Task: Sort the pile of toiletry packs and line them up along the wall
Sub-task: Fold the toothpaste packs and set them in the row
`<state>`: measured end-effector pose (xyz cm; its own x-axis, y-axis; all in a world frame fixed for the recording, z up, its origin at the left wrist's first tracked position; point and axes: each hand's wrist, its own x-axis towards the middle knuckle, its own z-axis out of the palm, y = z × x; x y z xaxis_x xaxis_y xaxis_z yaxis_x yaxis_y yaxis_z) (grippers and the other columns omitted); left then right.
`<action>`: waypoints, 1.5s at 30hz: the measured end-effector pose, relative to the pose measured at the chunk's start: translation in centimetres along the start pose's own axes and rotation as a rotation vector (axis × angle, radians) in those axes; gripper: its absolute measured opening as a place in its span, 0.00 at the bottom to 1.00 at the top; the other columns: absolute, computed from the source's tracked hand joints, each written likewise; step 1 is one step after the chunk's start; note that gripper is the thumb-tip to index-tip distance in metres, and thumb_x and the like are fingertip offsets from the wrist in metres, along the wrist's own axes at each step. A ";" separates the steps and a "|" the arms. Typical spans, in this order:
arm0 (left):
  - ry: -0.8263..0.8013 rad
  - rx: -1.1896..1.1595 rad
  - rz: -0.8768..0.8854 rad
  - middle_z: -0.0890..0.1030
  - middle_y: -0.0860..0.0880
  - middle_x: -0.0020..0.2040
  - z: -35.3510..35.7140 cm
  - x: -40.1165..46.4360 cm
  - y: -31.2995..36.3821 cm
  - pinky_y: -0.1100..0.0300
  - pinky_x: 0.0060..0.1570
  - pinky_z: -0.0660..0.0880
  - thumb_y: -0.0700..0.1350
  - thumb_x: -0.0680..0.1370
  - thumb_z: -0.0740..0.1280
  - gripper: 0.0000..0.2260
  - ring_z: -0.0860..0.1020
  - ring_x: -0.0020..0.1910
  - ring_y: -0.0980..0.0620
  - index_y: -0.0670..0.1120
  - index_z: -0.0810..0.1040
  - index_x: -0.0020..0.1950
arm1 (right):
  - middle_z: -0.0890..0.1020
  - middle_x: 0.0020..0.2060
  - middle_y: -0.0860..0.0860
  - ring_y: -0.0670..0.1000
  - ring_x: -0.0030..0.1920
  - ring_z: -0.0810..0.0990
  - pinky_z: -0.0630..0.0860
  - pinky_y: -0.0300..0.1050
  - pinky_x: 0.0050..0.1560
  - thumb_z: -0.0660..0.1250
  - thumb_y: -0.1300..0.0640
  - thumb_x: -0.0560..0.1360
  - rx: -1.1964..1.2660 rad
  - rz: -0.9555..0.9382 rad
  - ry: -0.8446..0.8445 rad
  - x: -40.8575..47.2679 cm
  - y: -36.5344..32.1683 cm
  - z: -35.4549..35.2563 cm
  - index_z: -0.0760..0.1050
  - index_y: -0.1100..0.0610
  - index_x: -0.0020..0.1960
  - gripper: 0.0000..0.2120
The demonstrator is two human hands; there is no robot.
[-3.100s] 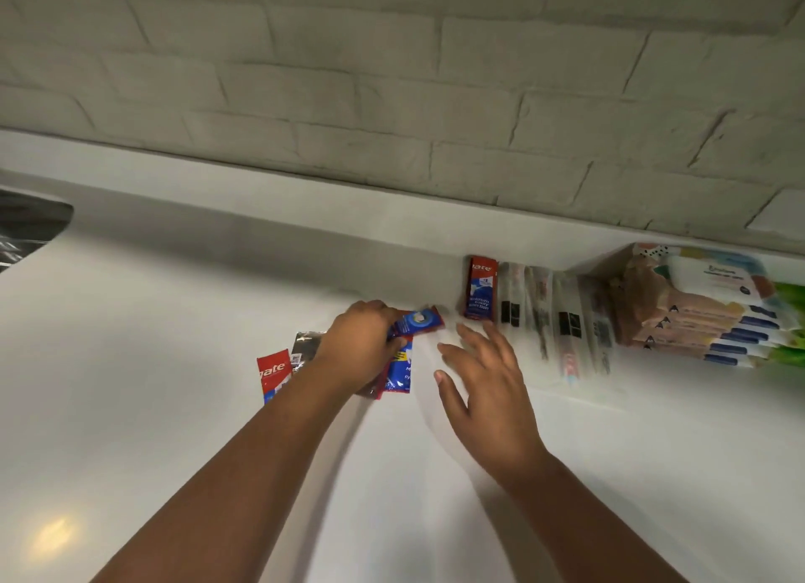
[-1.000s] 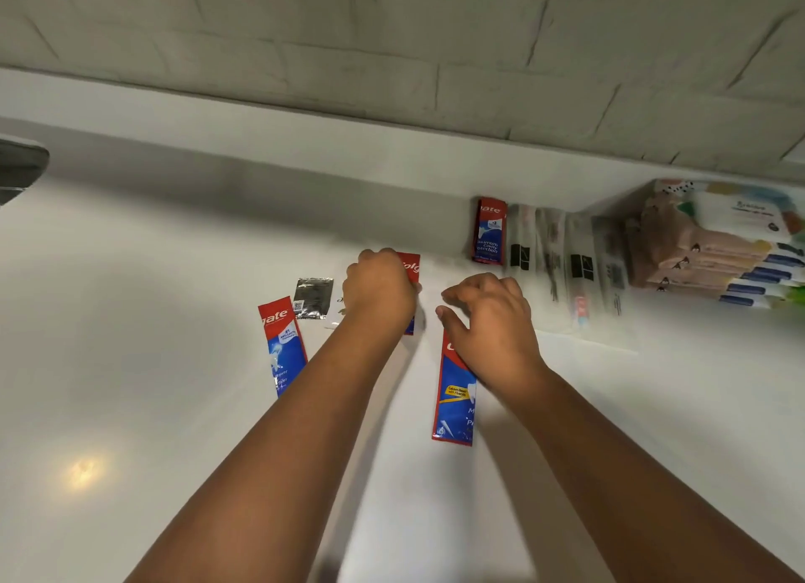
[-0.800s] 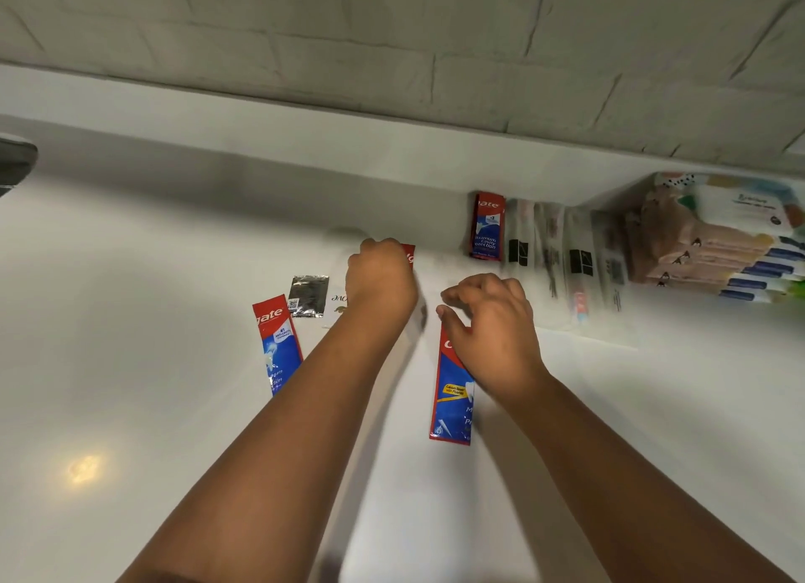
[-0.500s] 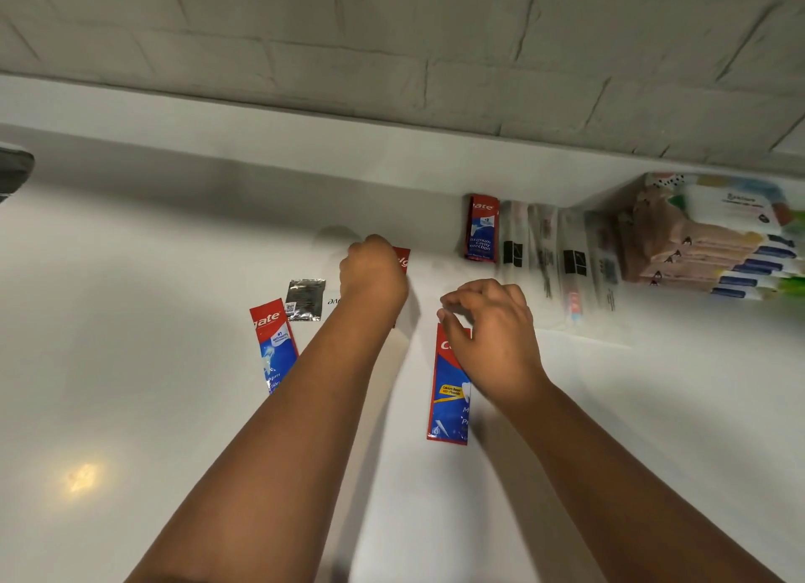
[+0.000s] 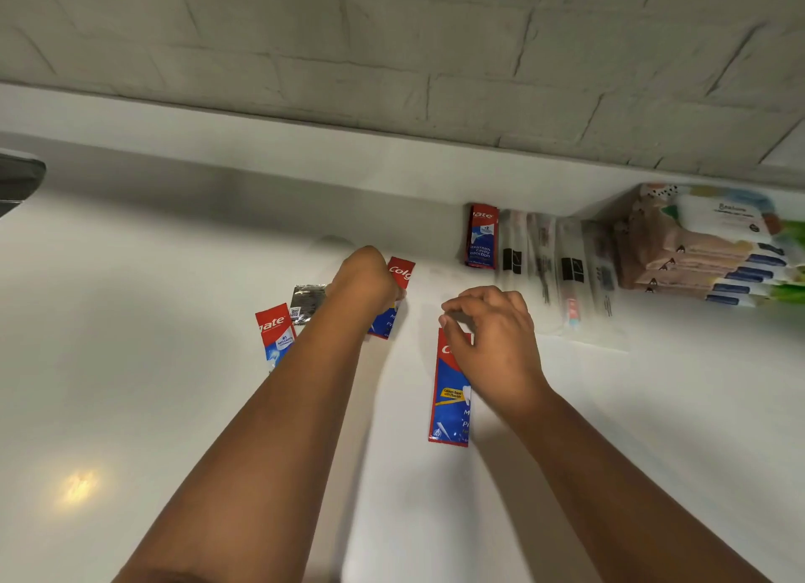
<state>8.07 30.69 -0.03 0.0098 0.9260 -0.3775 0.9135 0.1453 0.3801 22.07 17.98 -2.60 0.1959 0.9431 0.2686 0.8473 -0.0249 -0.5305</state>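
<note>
My left hand grips a red and blue toothpaste sachet and holds it lifted a little toward the wall. My right hand hovers with curled fingers over the top of a second toothpaste sachet that lies flat on the white counter; it holds nothing that I can see. A third sachet lies to the left, beside a small silver packet. Against the wall stands a toothpaste sachet at the left end of a row of clear toothbrush packs.
A stack of wet-wipe packs leans on the wall at the far right. A grey brick wall rises behind the counter's white ledge. A dark metal edge shows at the far left.
My left hand has raised its sachet slightly toward the wall. My right hand has lifted off the top of the sachet lying under it, which has stayed in place.
</note>
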 end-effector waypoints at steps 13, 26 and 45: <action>0.278 0.145 0.174 0.79 0.46 0.51 1.6 -2.7 0.5 0.49 0.52 0.64 0.43 0.74 0.68 0.12 0.75 0.53 0.42 0.49 0.69 0.55 | 0.79 0.53 0.47 0.49 0.55 0.70 0.70 0.47 0.54 0.66 0.49 0.76 0.026 0.033 -0.005 -0.6 -0.1 -1.0 0.81 0.50 0.54 0.10; 0.026 -0.766 0.429 0.79 0.49 0.39 2.0 -10.4 0.9 0.49 0.41 0.77 0.41 0.68 0.76 0.14 0.77 0.36 0.50 0.48 0.71 0.39 | 0.84 0.46 0.52 0.50 0.42 0.83 0.77 0.45 0.40 0.70 0.51 0.75 0.925 0.443 -0.086 0.3 -0.5 -3.6 0.76 0.53 0.59 0.14; 0.116 -0.536 0.357 0.78 0.54 0.41 7.7 -16.3 -4.9 0.66 0.41 0.75 0.43 0.72 0.73 0.09 0.77 0.39 0.60 0.52 0.78 0.49 | 0.80 0.45 0.47 0.48 0.49 0.77 0.75 0.43 0.51 0.73 0.52 0.72 0.313 0.217 -0.038 -2.9 1.2 0.0 0.77 0.52 0.59 0.17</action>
<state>6.59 12.22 -2.26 0.2039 0.9766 -0.0678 0.5325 -0.0525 0.8448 22.47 15.20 -4.04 0.3310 0.9388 0.0959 0.5950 -0.1288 -0.7934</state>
